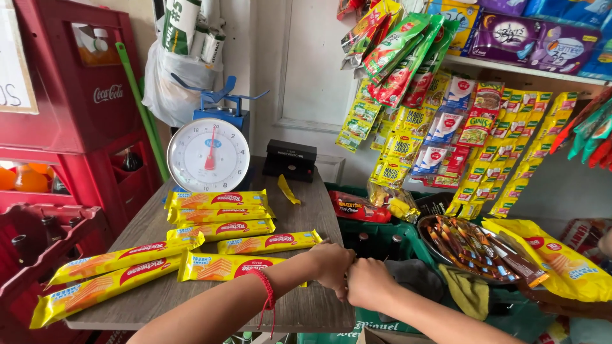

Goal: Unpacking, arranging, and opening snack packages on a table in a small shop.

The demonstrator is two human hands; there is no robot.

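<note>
Both hands meet at the desk [159,223] edge: the left hand [331,264] and right hand [370,283] are curled closed, knuckles touching, whatever they pinch hidden; yellow wafer packs [220,266] lie just left of them, before a weighing scale [208,155]

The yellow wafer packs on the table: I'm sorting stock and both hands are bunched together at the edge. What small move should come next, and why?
Probably part the hands and lay whatever they grip beside the yellow wafer packs. The left hand and right hand meet at the table edge; what they grip is hidden, and the packs lie in rows there.
</note>
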